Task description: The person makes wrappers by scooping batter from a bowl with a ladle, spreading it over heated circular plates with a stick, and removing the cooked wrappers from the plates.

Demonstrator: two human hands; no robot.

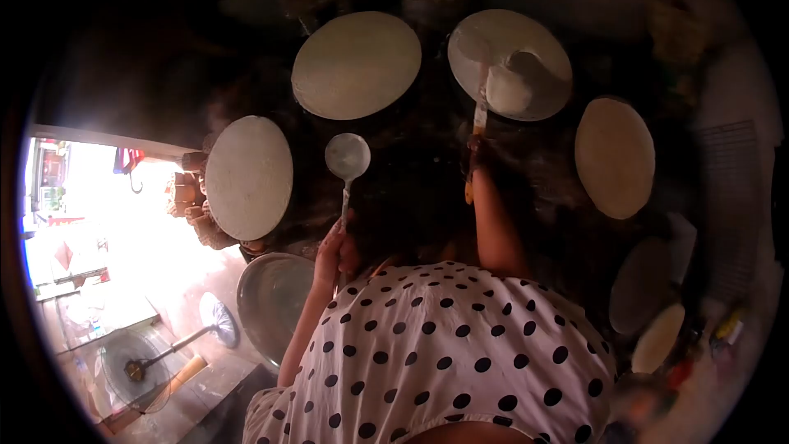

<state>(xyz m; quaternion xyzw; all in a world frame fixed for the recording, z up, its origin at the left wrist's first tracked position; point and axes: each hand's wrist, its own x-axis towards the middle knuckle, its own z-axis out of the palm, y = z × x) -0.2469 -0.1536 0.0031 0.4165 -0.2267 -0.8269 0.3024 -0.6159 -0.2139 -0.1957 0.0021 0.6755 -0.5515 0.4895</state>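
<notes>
My left hand (335,251) is closed around the long handle of a ladle (348,156), whose round bowl looks pale and wet inside. In my right hand (477,152) is a spatula (480,117) with an orange-tipped handle, its pale blade reaching over a round, flat pan (549,43) at the upper right. A soft white lump (508,90) lies on that pan beside the blade. Shadow hides part of the pan and the fingers of my right hand. Just left of my left hand stands a large metal basin (246,296) with pale liquid inside.
More round, pale flat surfaces surround my hands: one at the upper middle (357,64), one at left (249,178), one at right (615,158). Brown stacked pieces (187,189) sit beside the left one. A pedestal fan (136,368) stands at lower left near a bright opening.
</notes>
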